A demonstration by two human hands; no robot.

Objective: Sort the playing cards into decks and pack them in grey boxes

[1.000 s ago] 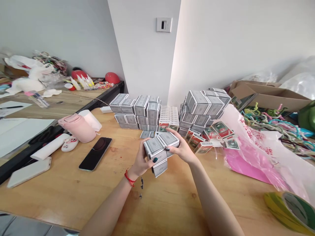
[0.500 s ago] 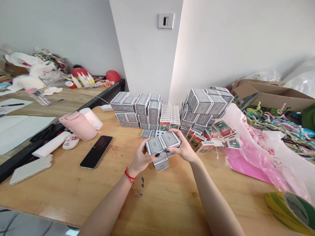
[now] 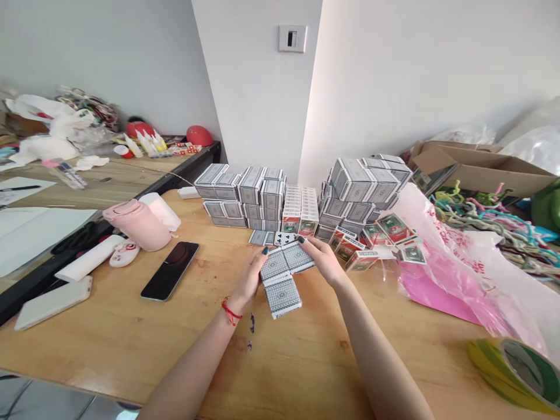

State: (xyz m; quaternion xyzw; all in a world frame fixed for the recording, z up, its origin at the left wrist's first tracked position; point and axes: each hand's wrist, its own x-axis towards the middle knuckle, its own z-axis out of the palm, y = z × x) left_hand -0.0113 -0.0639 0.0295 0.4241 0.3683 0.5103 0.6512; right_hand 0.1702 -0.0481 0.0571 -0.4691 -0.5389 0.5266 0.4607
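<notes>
Three grey-patterned card packs (image 3: pixel 285 274) lie together on the wooden table (image 3: pixel 131 344), two side by side and one in front of them. My left hand (image 3: pixel 250 279) presses against their left side with its fingers curled along the edge. My right hand (image 3: pixel 322 261) holds the right side of the rear pair. A red cord is tied round my left wrist. Just behind the packs lie a few loose playing cards (image 3: pixel 275 238).
Stacks of grey packs stand at the back left (image 3: pixel 238 195) and back right (image 3: pixel 363 186), with red and green packs (image 3: pixel 300 211) between. A black phone (image 3: pixel 170 271) and pink bottle (image 3: pixel 137 224) lie left. A pink plastic bag (image 3: pixel 441 262), cardboard box (image 3: pixel 476 169) and tape roll (image 3: pixel 511 373) are right.
Both hands have lowered the bundle of packs from the air onto the table. The packs now lie flat, and my fingers have slid to their sides.
</notes>
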